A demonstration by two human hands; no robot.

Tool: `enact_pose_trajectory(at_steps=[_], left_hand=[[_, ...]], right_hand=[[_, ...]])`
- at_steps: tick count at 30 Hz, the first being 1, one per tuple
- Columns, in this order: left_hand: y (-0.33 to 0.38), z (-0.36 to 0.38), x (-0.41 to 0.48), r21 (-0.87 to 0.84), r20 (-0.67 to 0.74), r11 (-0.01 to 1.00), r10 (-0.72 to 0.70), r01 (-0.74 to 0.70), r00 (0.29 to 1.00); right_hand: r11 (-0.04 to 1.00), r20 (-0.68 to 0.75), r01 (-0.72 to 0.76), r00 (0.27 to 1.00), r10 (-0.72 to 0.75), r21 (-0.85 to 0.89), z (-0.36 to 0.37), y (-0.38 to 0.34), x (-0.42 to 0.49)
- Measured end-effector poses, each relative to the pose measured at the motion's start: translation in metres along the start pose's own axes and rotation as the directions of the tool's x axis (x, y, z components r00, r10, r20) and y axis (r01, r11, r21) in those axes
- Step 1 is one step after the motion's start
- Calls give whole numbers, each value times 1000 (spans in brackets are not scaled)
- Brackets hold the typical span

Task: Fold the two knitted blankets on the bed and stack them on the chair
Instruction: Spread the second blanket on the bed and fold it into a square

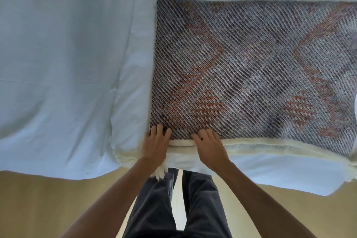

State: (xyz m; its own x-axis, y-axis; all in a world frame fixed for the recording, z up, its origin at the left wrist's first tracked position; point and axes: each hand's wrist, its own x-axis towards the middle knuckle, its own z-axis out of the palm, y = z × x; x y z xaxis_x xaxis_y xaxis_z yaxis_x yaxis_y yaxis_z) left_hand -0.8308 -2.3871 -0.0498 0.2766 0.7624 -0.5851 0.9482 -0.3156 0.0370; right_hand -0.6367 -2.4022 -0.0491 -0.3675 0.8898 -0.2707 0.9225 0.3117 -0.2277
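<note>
A knitted blanket, grey with orange patterns and a cream border, lies flat on the bed, running off the right edge of the view. My left hand is at its near left corner, fingers on top of the knit over the cream edge. My right hand grips the same near edge a hand's width to the right. Both thumbs are hidden under the edge. A cream fringe hangs down below my left wrist. No second blanket can be told apart, and the chair is out of view.
The bed's pale sheet spreads out to the left and behind the blanket and hangs over the near edge. Wooden floor lies below, where my legs in dark trousers stand against the bed.
</note>
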Motion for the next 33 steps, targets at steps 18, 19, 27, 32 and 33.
enact_pose_trajectory(at_steps=[18, 19, 27, 32, 33], left_hand=[[-27, -14, -15, 283, 106, 950, 105, -131, 989], [-22, -14, -16, 278, 117, 950, 116, -145, 986], [37, -24, 4, 199, 20, 955, 219, -218, 976], [107, -32, 34, 193, -72, 940, 299, -281, 951], [122, -35, 39, 190, -88, 943, 293, -273, 952]], right_hand=[[985, 68, -172, 983, 170, 16, 1, 0, -28], [983, 66, -176, 983, 174, 40, -2, 2, -32], [853, -40, -521, 853, 521, -7, -32, 104, -88], [863, -66, -490, 872, 485, -126, -21, 172, -110], [882, -89, -454, 891, 446, -126, -17, 181, -110]])
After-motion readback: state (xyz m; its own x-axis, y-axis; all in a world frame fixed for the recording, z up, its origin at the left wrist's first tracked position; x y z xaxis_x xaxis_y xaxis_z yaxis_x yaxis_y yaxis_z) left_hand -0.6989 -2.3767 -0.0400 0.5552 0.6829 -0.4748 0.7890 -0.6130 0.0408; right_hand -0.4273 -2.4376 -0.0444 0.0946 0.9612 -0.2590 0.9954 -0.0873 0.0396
